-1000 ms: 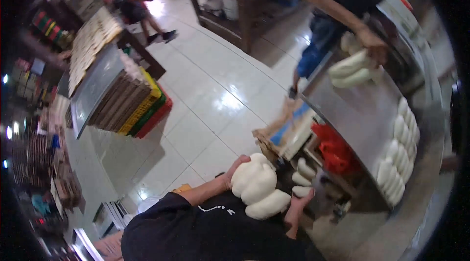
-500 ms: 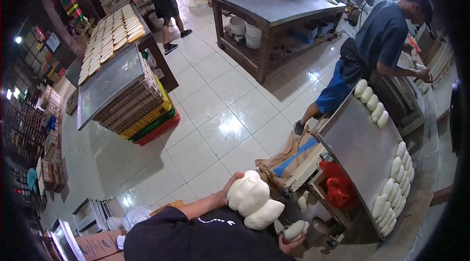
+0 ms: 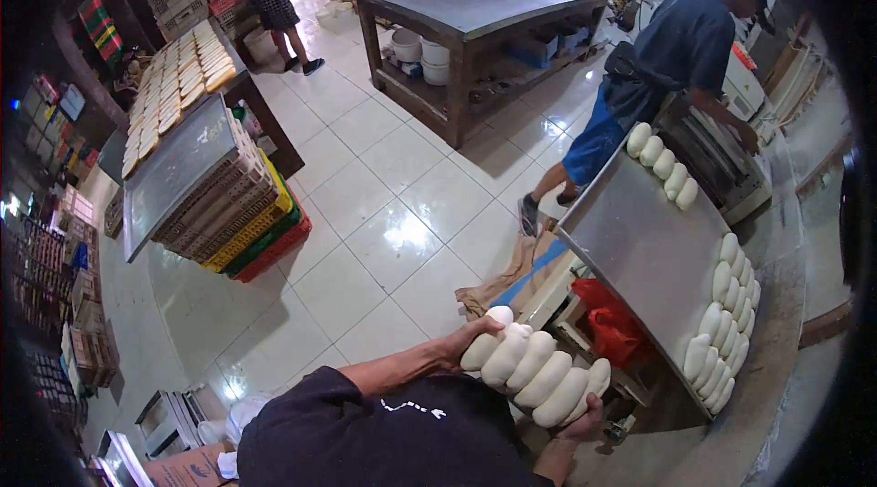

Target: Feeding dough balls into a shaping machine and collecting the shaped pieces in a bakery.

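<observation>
A row of several pale, oval dough pieces (image 3: 539, 372) is held in front of my body, squeezed side by side between my two hands. My left hand (image 3: 466, 342) grips the far-left end, fingers curled over the first pieces. At the other end, my right hand (image 3: 581, 425) closes on the last pieces from the near right side. To the right stands a metal tray (image 3: 630, 233) carrying more oval dough pieces (image 3: 728, 322), packed in rows along its right edge. A shorter line of dough (image 3: 663, 165) lies at its far corner.
A person (image 3: 671, 48) in blue shorts works beyond the tray, another stands far back. A metal-topped table (image 3: 475, 1) is ahead. Stacked crates (image 3: 247, 231) and a tray-topped bench (image 3: 178, 167) are left. A red bag (image 3: 610, 322) and brown sack (image 3: 516, 272) lie under the tray's near side.
My right hand has come up and joined the row with its dough. The bunched dough in my left hand now stretches between both hands. The co-worker's arm has lowered.
</observation>
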Tool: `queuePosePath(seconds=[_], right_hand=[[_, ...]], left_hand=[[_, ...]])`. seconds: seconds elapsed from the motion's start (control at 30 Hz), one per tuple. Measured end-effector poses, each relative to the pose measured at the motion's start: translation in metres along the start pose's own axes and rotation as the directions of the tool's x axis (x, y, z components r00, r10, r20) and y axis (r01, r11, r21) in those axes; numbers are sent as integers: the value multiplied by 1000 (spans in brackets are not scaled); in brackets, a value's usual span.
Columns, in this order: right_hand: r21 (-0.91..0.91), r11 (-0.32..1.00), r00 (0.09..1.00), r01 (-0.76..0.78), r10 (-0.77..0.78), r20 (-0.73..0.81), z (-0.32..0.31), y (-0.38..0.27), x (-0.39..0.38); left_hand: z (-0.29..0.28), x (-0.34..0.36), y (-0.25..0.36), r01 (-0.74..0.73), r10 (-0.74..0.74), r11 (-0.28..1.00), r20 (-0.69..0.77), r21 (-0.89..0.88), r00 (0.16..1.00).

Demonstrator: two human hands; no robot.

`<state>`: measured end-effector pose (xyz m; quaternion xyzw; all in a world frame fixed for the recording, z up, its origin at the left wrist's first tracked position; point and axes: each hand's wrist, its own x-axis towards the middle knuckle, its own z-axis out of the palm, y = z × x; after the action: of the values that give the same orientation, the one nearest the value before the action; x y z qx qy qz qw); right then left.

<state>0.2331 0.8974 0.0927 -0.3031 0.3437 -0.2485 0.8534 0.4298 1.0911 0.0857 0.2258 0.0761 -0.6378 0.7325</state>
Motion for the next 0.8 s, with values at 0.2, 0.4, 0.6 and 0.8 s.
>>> queuePosePath(seconds=[0.2, 0.4, 0.6, 0.8], right_hand=[[-75, 971, 963, 226, -234, -135, -6, -70, 36], [-95, 893, 898, 440, -435, 66, 66, -191, 99], [-184, 902, 882, 390, -309, 357, 129, -265, 244], [-948, -86, 822, 306, -480, 308, 68, -260, 396]], left_hand=[[70, 41, 28, -246, 222, 960, 172, 135, 960], [195, 117, 103, -472, 335, 843, 434, 259, 836], [236, 225, 209, -560, 374, 502, 418, 659, 828], [109, 227, 268, -473, 989, 37, 34, 880, 141]])
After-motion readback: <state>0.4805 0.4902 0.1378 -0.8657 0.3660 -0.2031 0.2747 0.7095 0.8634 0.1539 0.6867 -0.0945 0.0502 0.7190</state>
